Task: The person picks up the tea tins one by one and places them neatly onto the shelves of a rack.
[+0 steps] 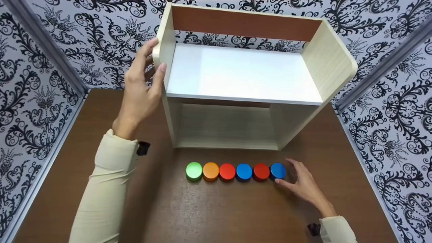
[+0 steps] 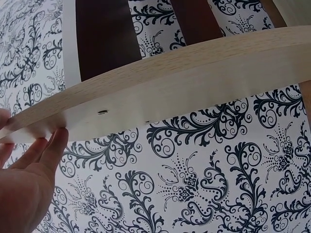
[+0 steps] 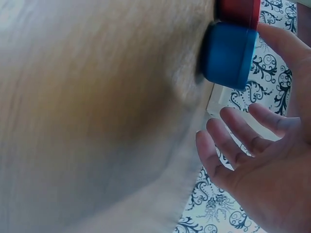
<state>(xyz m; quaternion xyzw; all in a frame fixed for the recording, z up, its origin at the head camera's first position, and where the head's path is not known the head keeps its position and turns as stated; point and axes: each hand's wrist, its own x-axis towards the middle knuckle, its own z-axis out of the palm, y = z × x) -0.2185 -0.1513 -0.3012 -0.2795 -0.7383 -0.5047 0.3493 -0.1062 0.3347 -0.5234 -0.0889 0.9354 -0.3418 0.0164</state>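
A small two-tier wooden shelf [image 1: 329,62] with a white middle board [image 1: 243,74] stands on the brown table. My left hand [image 1: 140,89] grips its left side panel, thumb by the front edge and fingers on the outer face; the left wrist view shows this panel [image 2: 170,87] edge-on. A row of round caps lies before the shelf: green [image 1: 194,171], orange [image 1: 211,171], red [image 1: 227,171], blue [image 1: 243,172], red [image 1: 261,171] and blue [image 1: 277,171]. Around the rightmost blue cap, my right hand [image 1: 305,184] has its fingers spread, thumb close to the cap's near side.
Patterned black-and-white panels [image 1: 44,98] with grey metal edging [image 1: 368,60] stand behind and on both sides of the table [image 1: 216,212]. Brown slats [image 1: 246,22] cross the back of the shelf. Its lower compartment [image 1: 229,125] opens toward the caps.
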